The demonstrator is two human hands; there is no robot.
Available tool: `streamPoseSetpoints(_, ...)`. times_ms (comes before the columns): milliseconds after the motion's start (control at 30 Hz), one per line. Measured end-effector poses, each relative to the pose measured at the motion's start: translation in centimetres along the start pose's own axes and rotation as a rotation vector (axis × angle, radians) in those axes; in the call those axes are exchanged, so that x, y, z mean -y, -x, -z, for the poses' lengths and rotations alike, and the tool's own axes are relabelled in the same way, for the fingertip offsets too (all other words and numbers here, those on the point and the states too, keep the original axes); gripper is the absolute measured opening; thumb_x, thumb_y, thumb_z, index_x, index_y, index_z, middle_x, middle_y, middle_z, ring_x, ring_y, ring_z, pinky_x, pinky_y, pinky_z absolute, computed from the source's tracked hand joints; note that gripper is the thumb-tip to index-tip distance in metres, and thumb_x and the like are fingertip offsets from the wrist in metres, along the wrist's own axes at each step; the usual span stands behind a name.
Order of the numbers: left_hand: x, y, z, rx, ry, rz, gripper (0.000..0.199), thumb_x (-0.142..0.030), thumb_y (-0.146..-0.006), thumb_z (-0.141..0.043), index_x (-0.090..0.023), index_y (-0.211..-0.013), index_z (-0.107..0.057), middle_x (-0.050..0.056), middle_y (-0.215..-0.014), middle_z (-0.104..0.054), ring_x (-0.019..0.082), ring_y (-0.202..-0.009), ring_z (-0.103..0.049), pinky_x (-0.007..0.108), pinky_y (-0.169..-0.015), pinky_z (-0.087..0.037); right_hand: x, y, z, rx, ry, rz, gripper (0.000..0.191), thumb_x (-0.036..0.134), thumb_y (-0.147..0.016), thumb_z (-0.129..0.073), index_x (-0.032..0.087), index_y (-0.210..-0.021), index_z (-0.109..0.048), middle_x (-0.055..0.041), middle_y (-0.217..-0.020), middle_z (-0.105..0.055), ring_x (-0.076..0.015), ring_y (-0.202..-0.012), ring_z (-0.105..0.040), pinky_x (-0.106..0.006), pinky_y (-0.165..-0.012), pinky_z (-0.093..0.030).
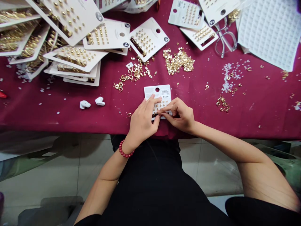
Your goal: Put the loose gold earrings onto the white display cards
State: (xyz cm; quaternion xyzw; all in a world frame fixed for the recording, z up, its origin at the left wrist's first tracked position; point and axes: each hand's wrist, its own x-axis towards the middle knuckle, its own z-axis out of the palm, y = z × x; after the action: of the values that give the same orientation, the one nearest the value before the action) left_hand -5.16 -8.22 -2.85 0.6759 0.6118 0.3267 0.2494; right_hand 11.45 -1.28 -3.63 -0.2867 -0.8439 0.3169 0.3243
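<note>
A white earring card (pixel 150 91) with a price label and rows of small gold pieces lies on the dark red tablecloth near its front edge. My left hand (pixel 143 121) rests on the card's left side, fingers spread, holding it flat. From the right, my right hand (pixel 180 114) reaches over the card's lower part with thumb and forefinger pinched together. Whatever is between those fingertips is too small to make out. A red bead bracelet (pixel 125 150) circles my left wrist.
Stacked earring cards (pixel 77 58) fill the back left. Gold backings (pixel 178 61) lie in a pile behind the card. White earbuds (pixel 85 104) are at left, clear glasses (pixel 225 39) and a white patterned sheet (pixel 270 31) at back right. Gold hooks (pixel 222 104) lie at right.
</note>
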Motion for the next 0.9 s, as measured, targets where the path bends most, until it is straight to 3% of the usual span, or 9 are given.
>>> streamPoseSetpoints(200,0.0,0.0,0.0,0.001,0.015,0.022,0.050,-0.009,-0.082,-0.055,-0.021,-0.129,-0.045,0.006,-0.134,-0.060,0.023,-0.136,-0.048,0.042,-0.115,-0.041,-0.4,0.3,-0.1,0.053,-0.016,-0.082,0.036,0.025,-0.084,-0.068,0.026,-0.076,-0.032,0.0004,-0.074,-0.067,-0.0170,-0.075,-0.065,-0.028,-0.051,-0.045)
streamPoseSetpoints(333,0.0,0.0,0.0,-0.004,0.012,0.022,0.049,-0.010,-0.081,-0.056,-0.021,-0.128,-0.046,0.006,-0.133,-0.061,0.022,-0.136,-0.048,0.041,-0.115,-0.042,-0.5,0.1,0.3,0.096,0.039,-0.090,0.034,0.032,-0.086,-0.067,0.025,-0.077,-0.035,-0.0002,-0.076,-0.064,-0.0155,-0.071,-0.060,-0.029,-0.054,-0.045)
streamPoseSetpoints(633,0.2,0.0,-0.1,-0.001,0.007,-0.003,0.045,-0.012,-0.082,-0.052,-0.022,-0.126,-0.045,0.006,-0.133,-0.061,0.021,-0.135,-0.048,0.041,-0.117,-0.039,-0.1,-2.5,1.8,0.228,0.224,0.257,0.018,0.028,-0.093,-0.056,0.024,-0.083,-0.041,-0.0010,-0.078,-0.061,-0.0157,-0.071,-0.054,-0.030,-0.064,-0.047)
streamPoseSetpoints(900,0.6,0.0,-0.5,-0.031,-0.037,-0.037,0.047,-0.014,-0.082,-0.054,-0.018,-0.128,-0.044,0.009,-0.135,-0.060,0.021,-0.131,-0.053,0.038,-0.113,-0.042,2.4,-4.5,2.2,0.446,0.389,0.310,0.020,0.018,-0.099,-0.032,0.022,-0.090,-0.049,-0.0017,-0.073,-0.055,-0.0152,-0.071,-0.050,-0.034,-0.072,-0.041)
